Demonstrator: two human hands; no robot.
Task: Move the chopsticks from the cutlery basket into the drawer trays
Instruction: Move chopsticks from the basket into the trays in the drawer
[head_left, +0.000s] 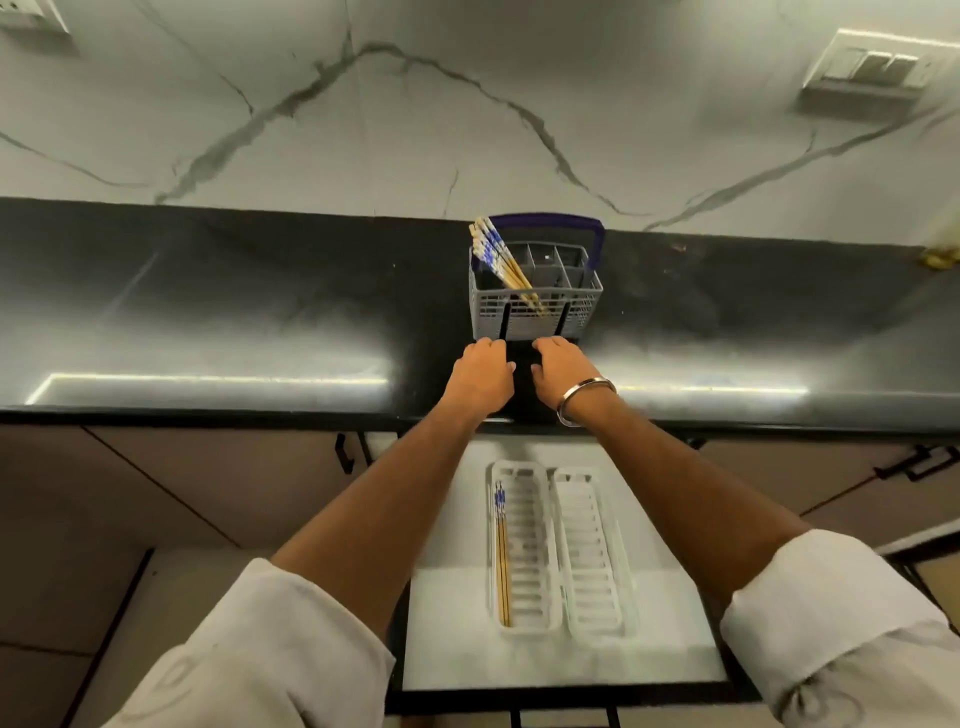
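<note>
1. Cutlery basket (535, 304): a grey slotted basket with a blue handle stands on the black countertop (208, 312), close to the marble-patterned wall (467, 104).
2. Chopsticks in the basket (501, 262): a bundle with blue-and-white tops leans to the left in the basket's front left compartment, tips down.
3. Left hand (480, 374): rests palm-down on the countertop just in front of the basket, fingers loosely bent and holding nothing.
4. Right hand (563, 371): lies beside the left hand, also palm-down on the countertop with relaxed fingers and no object in it; a metal bangle (582, 400) circles the wrist.
5. Drawer (561, 660): pulled out below the counter edge, lined in white, carrying two clear slotted trays side by side.
6. Left tray (527, 545): holds a pair of chopsticks (503, 556) lying lengthwise along its left edge.
7. Right tray (595, 556): sits just beside the left tray.
8. Rolled white sleeves (270, 654) cover both upper forearms.
</note>
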